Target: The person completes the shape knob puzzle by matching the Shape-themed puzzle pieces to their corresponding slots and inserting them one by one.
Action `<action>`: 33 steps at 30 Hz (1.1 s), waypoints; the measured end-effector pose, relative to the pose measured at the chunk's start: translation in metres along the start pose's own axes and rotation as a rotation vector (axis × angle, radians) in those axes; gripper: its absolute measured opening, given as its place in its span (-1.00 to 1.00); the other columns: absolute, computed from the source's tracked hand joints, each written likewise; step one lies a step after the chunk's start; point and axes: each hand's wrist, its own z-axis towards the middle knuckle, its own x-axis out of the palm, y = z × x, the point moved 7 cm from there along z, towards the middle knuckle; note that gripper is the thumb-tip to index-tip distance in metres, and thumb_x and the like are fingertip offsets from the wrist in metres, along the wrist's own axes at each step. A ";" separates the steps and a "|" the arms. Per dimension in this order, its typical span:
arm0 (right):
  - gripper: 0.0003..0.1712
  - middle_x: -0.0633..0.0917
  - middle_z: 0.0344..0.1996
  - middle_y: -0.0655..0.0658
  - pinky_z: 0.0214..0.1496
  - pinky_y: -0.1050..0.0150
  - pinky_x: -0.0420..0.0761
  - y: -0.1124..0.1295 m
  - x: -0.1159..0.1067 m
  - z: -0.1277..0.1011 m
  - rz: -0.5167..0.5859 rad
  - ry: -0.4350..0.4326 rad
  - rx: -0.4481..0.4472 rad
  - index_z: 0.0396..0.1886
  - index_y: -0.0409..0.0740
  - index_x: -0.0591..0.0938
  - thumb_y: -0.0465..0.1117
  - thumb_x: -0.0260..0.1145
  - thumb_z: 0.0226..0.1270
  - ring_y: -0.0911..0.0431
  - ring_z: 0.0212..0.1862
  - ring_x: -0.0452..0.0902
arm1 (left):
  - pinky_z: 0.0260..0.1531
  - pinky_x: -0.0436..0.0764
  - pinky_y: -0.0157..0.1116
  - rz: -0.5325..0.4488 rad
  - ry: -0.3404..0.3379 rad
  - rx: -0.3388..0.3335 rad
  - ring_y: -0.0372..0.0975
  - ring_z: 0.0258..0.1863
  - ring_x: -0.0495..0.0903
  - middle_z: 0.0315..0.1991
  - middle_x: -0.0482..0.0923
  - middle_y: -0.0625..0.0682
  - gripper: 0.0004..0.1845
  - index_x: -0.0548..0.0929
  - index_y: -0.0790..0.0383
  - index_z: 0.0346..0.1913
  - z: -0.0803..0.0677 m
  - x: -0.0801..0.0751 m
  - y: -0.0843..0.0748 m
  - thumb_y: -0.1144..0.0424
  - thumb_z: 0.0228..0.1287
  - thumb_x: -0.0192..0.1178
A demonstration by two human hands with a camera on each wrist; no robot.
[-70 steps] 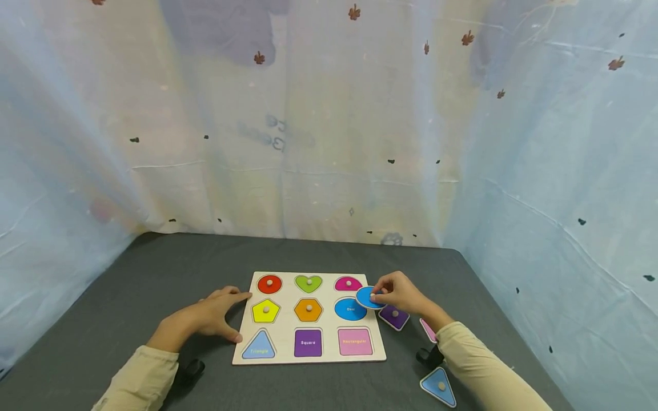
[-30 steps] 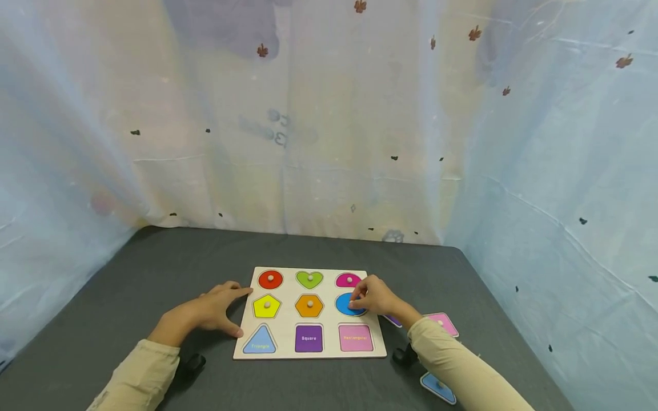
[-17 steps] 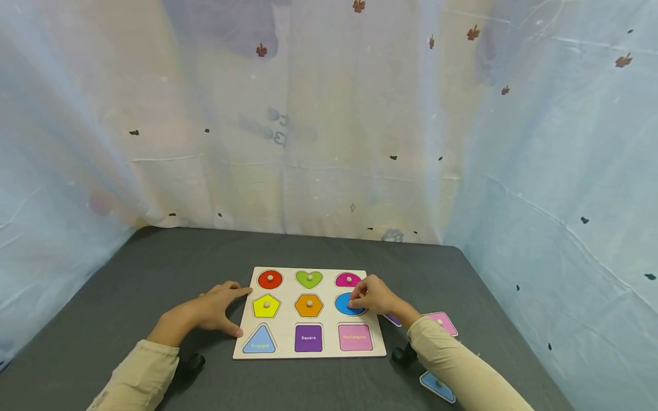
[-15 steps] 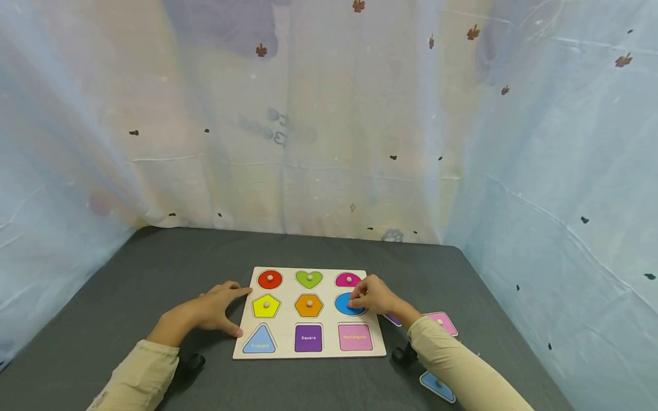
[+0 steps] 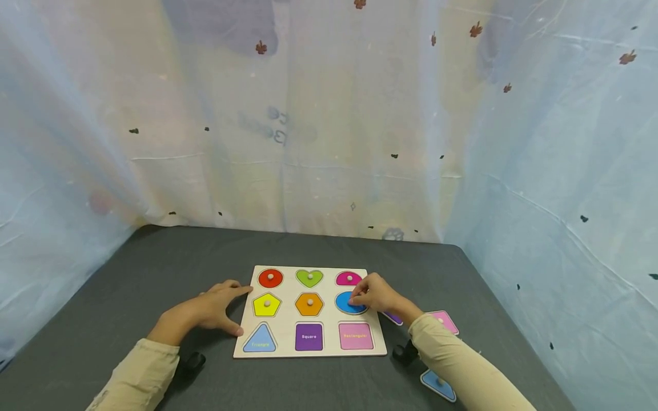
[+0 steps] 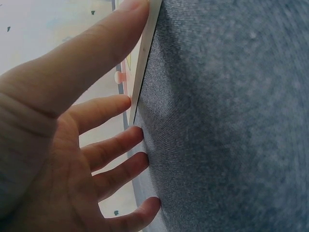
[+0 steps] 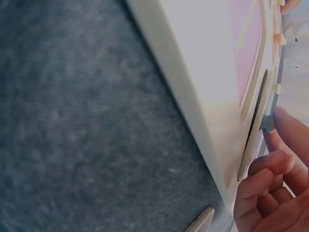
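Right hand (image 5: pixel 379 294): grip is pinching the blue oval piece (image 5: pixel 350 303) by its knob.
Piece: lying in its recess at the puzzle board's (image 5: pixel 329 348) 3 o'clock edge.
Left hand (image 5: pixel 213 310): fingers spread, resting at the board's 9 o'clock edge.

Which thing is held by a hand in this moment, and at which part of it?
The right hand pinches the blue oval wooden piece by its small knob. The left hand holds nothing; it rests against the wooden puzzle board.
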 end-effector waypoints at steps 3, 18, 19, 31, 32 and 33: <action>-0.88 0.42 -0.71 0.06 -0.55 0.45 0.37 -0.001 0.000 0.000 0.000 0.001 0.009 -0.37 -0.35 0.80 -0.32 0.47 0.26 0.22 -0.58 0.34 | 0.24 0.21 0.49 0.004 -0.002 0.002 0.21 0.30 0.33 0.39 0.31 0.28 0.10 0.35 0.12 0.51 -0.001 -0.001 -0.001 -0.04 -0.16 0.64; -0.80 0.64 -0.57 -0.15 -0.49 0.40 0.50 -0.001 -0.011 -0.015 0.009 0.025 -0.045 -0.23 -0.34 0.78 -0.24 0.45 0.30 0.23 -0.53 0.42 | 0.24 0.23 0.48 0.008 -0.005 -0.001 0.18 0.31 0.34 0.39 0.31 0.27 0.11 0.34 0.09 0.52 0.002 -0.001 -0.003 -0.05 -0.17 0.65; -0.77 0.65 -0.55 -0.17 -0.48 0.40 0.50 -0.002 -0.015 -0.018 0.012 0.031 -0.057 -0.20 -0.35 0.77 -0.24 0.44 0.31 0.25 -0.53 0.41 | 0.24 0.23 0.48 0.007 -0.005 0.003 0.18 0.30 0.34 0.39 0.31 0.27 0.11 0.34 0.10 0.51 0.002 -0.001 -0.004 -0.05 -0.17 0.65; -0.72 0.57 -0.49 -0.07 -0.43 0.45 0.43 -0.015 -0.033 -0.056 0.036 0.104 -0.080 -0.08 -0.39 0.72 -0.25 0.40 0.35 0.21 -0.44 0.44 | 0.24 0.21 0.49 0.007 -0.010 0.002 0.19 0.31 0.33 0.39 0.32 0.27 0.11 0.35 0.12 0.51 0.000 -0.001 -0.001 -0.04 -0.17 0.65; -0.72 0.58 -0.49 -0.08 -0.44 0.45 0.42 -0.015 -0.033 -0.059 0.034 0.110 -0.087 -0.08 -0.40 0.72 -0.25 0.40 0.35 0.22 -0.45 0.44 | 0.23 0.22 0.49 0.006 -0.008 0.004 0.19 0.30 0.34 0.38 0.32 0.28 0.11 0.35 0.13 0.51 0.000 -0.001 -0.001 -0.04 -0.17 0.65; -0.71 0.59 -0.48 -0.08 -0.45 0.45 0.42 -0.016 -0.034 -0.061 0.031 0.113 -0.092 -0.08 -0.40 0.72 -0.25 0.40 0.35 0.23 -0.45 0.44 | 0.23 0.22 0.49 0.004 -0.007 0.003 0.18 0.30 0.34 0.38 0.32 0.27 0.11 0.35 0.12 0.51 -0.001 -0.001 -0.001 -0.04 -0.17 0.65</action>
